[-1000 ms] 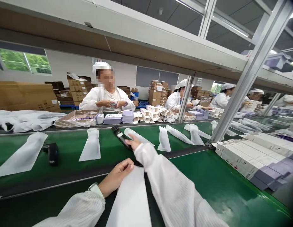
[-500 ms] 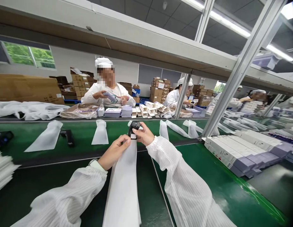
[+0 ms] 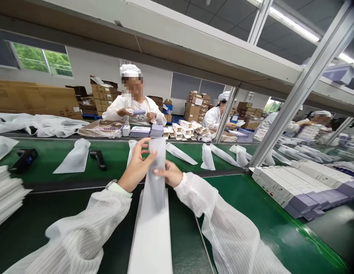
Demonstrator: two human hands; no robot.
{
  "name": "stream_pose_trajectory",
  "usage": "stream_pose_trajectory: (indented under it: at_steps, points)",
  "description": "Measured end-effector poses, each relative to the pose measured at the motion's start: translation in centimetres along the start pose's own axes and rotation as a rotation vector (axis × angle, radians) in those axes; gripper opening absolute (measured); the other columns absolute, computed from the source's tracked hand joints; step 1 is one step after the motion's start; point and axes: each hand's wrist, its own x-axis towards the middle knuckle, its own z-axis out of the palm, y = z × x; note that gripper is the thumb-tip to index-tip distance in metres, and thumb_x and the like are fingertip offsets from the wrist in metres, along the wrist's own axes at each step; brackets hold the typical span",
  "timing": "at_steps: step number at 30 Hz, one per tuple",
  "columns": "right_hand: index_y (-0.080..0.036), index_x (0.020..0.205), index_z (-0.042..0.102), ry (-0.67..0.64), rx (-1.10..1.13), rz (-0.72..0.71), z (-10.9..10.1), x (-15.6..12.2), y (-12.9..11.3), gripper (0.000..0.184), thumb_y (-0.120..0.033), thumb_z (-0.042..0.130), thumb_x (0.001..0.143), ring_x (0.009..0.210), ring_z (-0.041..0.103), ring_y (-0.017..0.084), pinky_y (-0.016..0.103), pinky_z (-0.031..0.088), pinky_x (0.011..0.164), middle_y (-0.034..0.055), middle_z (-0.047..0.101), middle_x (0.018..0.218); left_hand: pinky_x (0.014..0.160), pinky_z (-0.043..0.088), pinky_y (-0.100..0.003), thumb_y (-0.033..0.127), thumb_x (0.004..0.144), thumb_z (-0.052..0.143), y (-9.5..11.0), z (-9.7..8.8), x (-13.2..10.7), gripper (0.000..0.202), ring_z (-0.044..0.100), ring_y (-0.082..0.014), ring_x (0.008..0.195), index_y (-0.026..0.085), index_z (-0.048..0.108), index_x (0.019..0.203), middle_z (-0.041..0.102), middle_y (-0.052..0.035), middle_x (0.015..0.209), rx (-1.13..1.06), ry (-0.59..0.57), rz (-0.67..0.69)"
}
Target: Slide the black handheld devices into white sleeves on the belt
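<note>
A translucent white sleeve bag (image 3: 157, 146) stands raised between my hands, its lower end over a long white stack of flat sleeves (image 3: 151, 239). My left hand (image 3: 135, 167) grips its upper left side with thumb and fingers. Lower down, my right hand (image 3: 171, 174) pinches its right edge, thumb across the front. Greyish shading shows through the bag's lower part; whether the black handheld device is inside, I cannot make out. On the green belt to the left lie a black device (image 3: 99, 159) and a wrapped white bag (image 3: 74, 156).
Another black device (image 3: 24, 160) and a pile of white sheets (image 3: 8, 194) are at left. White and lilac boxes (image 3: 297, 186) are stacked at right. A slanting metal post (image 3: 297, 91) rises there. Across the belt, a co-worker (image 3: 134, 102) holds a lilac item.
The black device, seen at the sleeve's mouth before, is no longer visible. The sleeve has been lifted off the stack and my left hand has risen. The view has shifted slightly.
</note>
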Motion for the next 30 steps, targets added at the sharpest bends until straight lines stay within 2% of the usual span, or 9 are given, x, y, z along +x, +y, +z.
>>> stream_pose_trajectory:
  at_steps: [2, 6, 11, 13, 15, 19, 23, 26, 30]
  points:
    - [-0.018, 0.095, 0.049, 0.222, -0.152, -0.061, -1.9, 2.3, 0.2, 0.041, -0.033, 0.062, 0.06, 0.077, 0.055, 0.014, 0.03, 0.044, 0.073, 0.0024, 0.058, 0.088, 0.081, 0.032, -0.033, 0.036, 0.074, 0.046, -2.4, -0.7, -1.6, 0.036, 0.042, -0.0187, 0.094, 0.027, 0.038, 0.108, 0.041, -0.0038, 0.106, 0.171, -0.089, -0.021]
    - [-0.014, 0.101, 0.043, 0.487, -0.402, -0.072, -6.6, 6.8, 0.6, 0.042, -0.031, 0.055, 0.065, 0.087, 0.053, 0.017, 0.031, 0.041, 0.076, 0.0081, 0.055, 0.096, 0.08, 0.027, -0.042, 0.033, 0.07, 0.049, -5.3, -1.8, -4.6, 0.013, 0.041, -0.0225, 0.09, 0.024, 0.05, 0.08, 0.05, 0.0008, 0.086, 0.486, -0.497, -0.06]
    - [-0.016, 0.107, 0.043, 0.58, -0.58, -0.036, -8.5, 8.0, 2.1, 0.056, -0.023, 0.064, 0.056, 0.11, 0.035, 0.027, 0.039, 0.029, 0.088, 0.0111, 0.046, 0.109, 0.079, 0.028, -0.04, 0.034, 0.074, 0.042, -5.5, -1.9, -5.0, 0.013, 0.041, -0.0213, 0.087, 0.022, 0.047, 0.073, 0.05, 0.001, 0.079, 0.499, -0.586, -0.137]
    - [-0.019, 0.109, 0.043, 0.49, -0.688, -0.042, -8.0, 7.0, 2.1, 0.051, -0.026, 0.06, 0.062, 0.112, 0.032, 0.025, 0.039, 0.028, 0.089, 0.0099, 0.045, 0.111, 0.08, 0.027, -0.039, 0.034, 0.075, 0.04, -5.4, -1.9, -4.7, 0.014, 0.04, -0.0213, 0.089, 0.022, 0.047, 0.073, 0.051, 0.0009, 0.082, 0.466, -0.563, -0.163]
    - [-0.019, 0.102, 0.048, 0.312, -0.751, -0.024, -6.9, 5.3, 2.0, 0.035, -0.034, 0.051, 0.07, 0.101, 0.044, 0.021, 0.036, 0.035, 0.082, 0.0075, 0.053, 0.098, 0.082, 0.027, -0.039, 0.034, 0.076, 0.039, -5.5, -1.9, -4.5, 0.014, 0.039, -0.0216, 0.091, 0.022, 0.047, 0.074, 0.051, 0.001, 0.084, 0.438, -0.536, -0.18]
    - [-0.016, 0.08, 0.059, -0.068, -0.654, 0.015, -4.2, 1.1, 3.0, 0.029, -0.038, 0.062, 0.06, 0.065, 0.054, 0.013, 0.025, 0.042, 0.058, 0.0018, 0.058, 0.07, 0.082, 0.028, -0.037, 0.036, 0.076, 0.04, -5.8, -1.9, -4.5, 0.016, 0.039, -0.0217, 0.091, 0.023, 0.049, 0.073, 0.052, 0.001, 0.082, 0.382, -0.514, -0.194]
    - [-0.014, 0.065, 0.059, -0.014, -0.605, -0.01, -2.7, -1.7, 4.0, 0.023, -0.036, 0.064, 0.059, 0.053, 0.05, 0.01, 0.023, 0.039, 0.05, 0.0014, 0.056, 0.06, 0.083, 0.029, -0.036, 0.038, 0.074, 0.044, -6.1, -2.0, -4.5, 0.019, 0.039, -0.0213, 0.094, 0.027, 0.048, 0.089, 0.05, -0.0002, 0.089, 0.294, -0.467, -0.205]
    - [-0.014, 0.068, 0.058, -0.048, -0.587, -0.027, -2.6, -1.8, 3.6, 0.021, -0.034, 0.062, 0.063, 0.055, 0.052, 0.011, 0.024, 0.041, 0.053, 0.0014, 0.056, 0.06, 0.086, 0.028, -0.035, 0.04, 0.071, 0.05, -6.1, -2.0, -4.0, 0.039, 0.034, -0.0213, 0.102, 0.031, 0.036, 0.107, 0.042, -0.0019, 0.105, 0.189, -0.425, -0.224]
    - [-0.013, 0.06, 0.054, -0.253, -0.592, -0.069, -3.3, -1.5, 2.2, 0.022, -0.033, 0.057, 0.068, 0.079, 0.054, 0.015, 0.028, 0.042, 0.07, 0.0071, 0.058, 0.088, 0.09, 0.023, -0.036, 0.041, 0.071, 0.05, -6.0, -2.0, -2.9, 0.019, 0.031, -0.0226, 0.105, 0.022, 0.051, 0.071, 0.042, -0.001, 0.101, 0.127, -0.607, -0.202]
